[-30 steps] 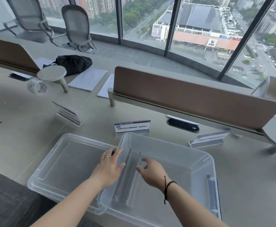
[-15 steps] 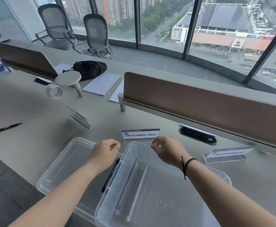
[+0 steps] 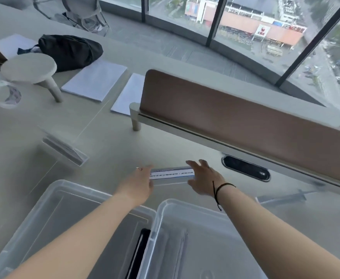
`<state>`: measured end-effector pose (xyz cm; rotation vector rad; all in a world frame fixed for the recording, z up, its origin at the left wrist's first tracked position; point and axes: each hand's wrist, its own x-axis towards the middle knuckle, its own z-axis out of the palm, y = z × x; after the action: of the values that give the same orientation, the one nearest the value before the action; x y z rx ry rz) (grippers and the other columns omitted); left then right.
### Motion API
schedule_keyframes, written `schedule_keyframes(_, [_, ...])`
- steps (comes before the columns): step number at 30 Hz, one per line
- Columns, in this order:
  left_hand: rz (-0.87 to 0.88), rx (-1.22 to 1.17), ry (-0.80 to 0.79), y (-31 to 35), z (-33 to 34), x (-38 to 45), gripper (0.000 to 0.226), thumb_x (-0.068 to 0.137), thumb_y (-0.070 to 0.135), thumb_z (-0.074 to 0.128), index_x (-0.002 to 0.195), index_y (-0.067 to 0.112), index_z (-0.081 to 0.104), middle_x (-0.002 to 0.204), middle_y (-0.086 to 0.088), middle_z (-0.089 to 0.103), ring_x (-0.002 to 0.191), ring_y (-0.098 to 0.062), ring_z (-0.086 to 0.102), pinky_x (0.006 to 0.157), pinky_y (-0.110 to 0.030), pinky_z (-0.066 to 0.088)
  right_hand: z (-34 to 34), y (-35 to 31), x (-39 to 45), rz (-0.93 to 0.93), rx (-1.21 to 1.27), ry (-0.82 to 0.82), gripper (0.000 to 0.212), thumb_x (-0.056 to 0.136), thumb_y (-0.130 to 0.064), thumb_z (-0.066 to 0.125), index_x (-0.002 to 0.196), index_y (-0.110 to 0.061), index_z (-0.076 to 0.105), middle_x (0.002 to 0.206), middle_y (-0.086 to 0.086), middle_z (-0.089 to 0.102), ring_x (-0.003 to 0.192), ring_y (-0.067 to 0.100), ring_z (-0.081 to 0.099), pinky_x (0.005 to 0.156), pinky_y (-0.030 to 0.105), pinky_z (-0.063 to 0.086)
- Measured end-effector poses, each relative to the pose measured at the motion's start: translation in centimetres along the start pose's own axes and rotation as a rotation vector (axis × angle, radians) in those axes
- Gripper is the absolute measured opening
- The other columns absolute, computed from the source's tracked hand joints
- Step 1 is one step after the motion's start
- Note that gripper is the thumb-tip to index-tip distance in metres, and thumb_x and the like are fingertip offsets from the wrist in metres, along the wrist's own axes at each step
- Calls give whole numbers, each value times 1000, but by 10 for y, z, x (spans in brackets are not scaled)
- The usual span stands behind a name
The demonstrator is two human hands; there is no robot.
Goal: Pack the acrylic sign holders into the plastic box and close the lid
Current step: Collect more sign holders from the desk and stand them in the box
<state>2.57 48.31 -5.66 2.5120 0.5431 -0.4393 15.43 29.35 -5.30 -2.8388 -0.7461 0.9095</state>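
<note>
A clear plastic box (image 3: 185, 208) stands open at the bottom right, with clear acrylic sign holders (image 3: 182, 250) lying flat inside. Its clear lid (image 3: 64, 200) lies beside it on the left. Just beyond the box, an acrylic sign holder (image 3: 171, 174) with a white and blue printed card stands on the desk. My left hand (image 3: 139, 183) grips its left end and my right hand (image 3: 204, 179) grips its right end, thumbs in front and fingers behind. Another sign holder (image 3: 65, 150) stands to the left, and a blurred one (image 3: 282, 198) lies to the right.
A brown divider screen (image 3: 245, 125) runs across behind the hands, with an oval cable port (image 3: 245, 168) at its foot. Further left are a tape roll (image 3: 2, 93), a round stand (image 3: 29, 67), paper stacks (image 3: 94, 81) and a black bag (image 3: 70, 50).
Both hands have left the box and reached forward to the sign holder beyond it, closing on its two ends. The view has tipped forward and down.
</note>
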Motion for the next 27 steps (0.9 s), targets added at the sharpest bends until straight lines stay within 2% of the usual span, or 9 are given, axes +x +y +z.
schedule_keyframes(3, [44, 101, 22, -11, 14, 14, 42, 97, 23, 41, 138, 24, 34, 124, -8, 54, 107, -31, 58, 85, -40, 50, 10, -8, 18, 13, -40, 8, 45, 94, -31, 46, 138, -29, 36, 139, 10, 38, 118, 33, 53, 93, 42, 46])
schedule_keyframes(5, [66, 120, 75, -15, 17, 22, 26, 99, 23, 37, 124, 22, 42, 110, -8, 58, 95, -32, 60, 76, -39, 50, 15, -12, 25, 39, -63, 77, 28, 98, -29, 40, 124, -21, 47, 119, 10, 47, 101, 34, 59, 78, 39, 46])
schedule_keyframes(8, [87, 168, 88, -15, 13, 33, 11, 99, 17, 37, 103, 18, 48, 99, -8, 60, 84, -33, 59, 64, -35, 41, 19, -15, 28, 23, -111, 192, 21, 100, -26, 37, 111, -17, 52, 104, 9, 51, 83, 34, 62, 65, 35, 44])
schedule_keyframes(12, [85, 204, 74, -12, 11, 39, 13, 97, 11, 40, 103, 17, 50, 100, -8, 60, 86, -34, 61, 63, -34, 36, 20, -12, 24, 5, -67, 243, 20, 101, -26, 38, 105, -14, 54, 98, 9, 52, 77, 34, 59, 64, 35, 46])
schedule_keyframes(15, [90, 221, 58, -9, 7, 36, 12, 96, 9, 41, 99, 17, 49, 98, -10, 60, 79, -34, 57, 63, -34, 36, 19, -8, 17, -16, -60, 263, 22, 101, -26, 38, 104, -12, 55, 96, 9, 54, 71, 32, 53, 63, 34, 42])
schedule_keyframes(18, [100, 209, 74, -1, -1, 22, 11, 95, 10, 41, 94, 18, 47, 97, -10, 59, 78, -32, 53, 64, -33, 37, 14, -2, 7, -53, -47, 293, 24, 101, -29, 39, 104, -13, 56, 97, 9, 56, 76, 34, 57, 63, 34, 41])
schedule_keyframes(22, [122, 213, 196, 18, -19, -7, 15, 96, 12, 38, 98, 16, 53, 91, -9, 57, 79, -32, 54, 64, -34, 39, -2, 5, -20, -99, 36, 431, 21, 98, -34, 47, 102, -18, 60, 95, 6, 60, 81, 34, 61, 63, 35, 45])
schedule_keyframes(27, [199, 242, 382, 53, -39, -59, 13, 95, 10, 46, 92, 14, 58, 86, -6, 59, 72, -30, 52, 56, -32, 31, -31, 21, -74, -173, 63, 528, 29, 95, -43, 53, 99, -16, 62, 90, 3, 63, 83, 31, 60, 64, 35, 47])
